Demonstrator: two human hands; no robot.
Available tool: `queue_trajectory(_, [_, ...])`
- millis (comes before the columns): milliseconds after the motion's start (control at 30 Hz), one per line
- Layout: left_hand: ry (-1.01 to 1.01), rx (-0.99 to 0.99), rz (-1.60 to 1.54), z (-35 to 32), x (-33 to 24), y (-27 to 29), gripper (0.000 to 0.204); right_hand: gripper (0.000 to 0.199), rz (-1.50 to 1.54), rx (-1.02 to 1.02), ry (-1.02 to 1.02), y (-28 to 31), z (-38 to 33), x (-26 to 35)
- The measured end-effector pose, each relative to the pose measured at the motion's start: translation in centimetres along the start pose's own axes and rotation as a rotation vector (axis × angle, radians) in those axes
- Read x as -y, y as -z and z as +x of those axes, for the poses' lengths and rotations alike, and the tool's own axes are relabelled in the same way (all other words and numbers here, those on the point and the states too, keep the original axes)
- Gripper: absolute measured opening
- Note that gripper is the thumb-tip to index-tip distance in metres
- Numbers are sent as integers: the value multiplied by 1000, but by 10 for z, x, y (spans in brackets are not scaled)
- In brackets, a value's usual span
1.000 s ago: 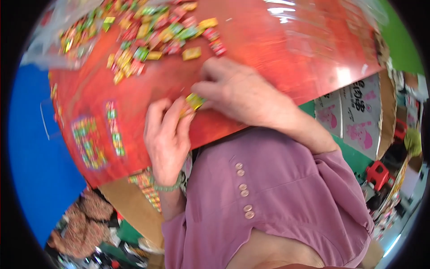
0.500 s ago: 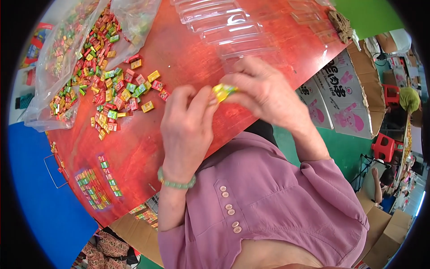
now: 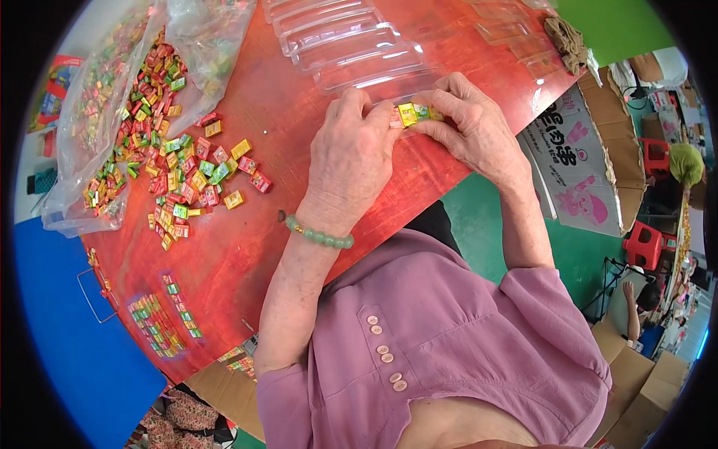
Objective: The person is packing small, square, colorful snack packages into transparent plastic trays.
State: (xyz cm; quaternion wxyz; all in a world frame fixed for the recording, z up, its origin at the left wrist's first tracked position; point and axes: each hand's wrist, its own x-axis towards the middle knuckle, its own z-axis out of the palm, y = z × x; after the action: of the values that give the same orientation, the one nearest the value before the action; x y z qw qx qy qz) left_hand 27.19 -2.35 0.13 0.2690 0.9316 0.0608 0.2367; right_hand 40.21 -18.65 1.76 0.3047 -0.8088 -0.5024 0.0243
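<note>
Between my two hands runs a short row of small box-shaped wrapped candies (image 3: 408, 114), red, yellow and green. My left hand (image 3: 345, 161), with a green bead bracelet at the wrist, is closed on the row's left end. The fingers of my right hand (image 3: 479, 127) pinch its right end. Both hands are over the near edge of the closest clear plastic tray (image 3: 381, 77), partly hiding it; whether the candies touch its floor I cannot tell. A loose pile of similar candies (image 3: 198, 172) lies to the left of my left hand.
A clear plastic bag (image 3: 71, 176) spills candies at the far left. More clear trays (image 3: 329, 34) line the red table's (image 3: 254, 224) far side. A printed candy pattern (image 3: 157, 325) marks the near left corner. At right stand a cardboard box (image 3: 576, 165) and a crumpled brown cloth (image 3: 566, 43).
Both hands have moved away from me and slightly right, to the closest tray. The candies between them now show as a row. Several loose candies and the bag appear shifted slightly left in view.
</note>
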Motion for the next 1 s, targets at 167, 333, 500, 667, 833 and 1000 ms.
queue_trajectory(167, [6,-23,-30,-6,2,6,42,38,25,2,-80,0,-3,3])
queue_trajectory(333, [-9,36,76,-18,-9,19,52,43,35,-106,-85,-4,-17,2])
queue_trajectory(500, [-61,81,208,-37,-8,15,61,45,-185,-196,2,-13,-33,-6])
queue_trajectory(667, [-22,203,260,-47,-8,12,76,50,-316,-197,57,-19,-46,-13])
queue_trajectory(833, [2,207,247,-53,-11,14,76,54,-332,-157,37,-21,-53,-5])
queue_trajectory(1000, [38,217,251,-70,-14,22,74,57,-314,-116,50,-25,-62,8])
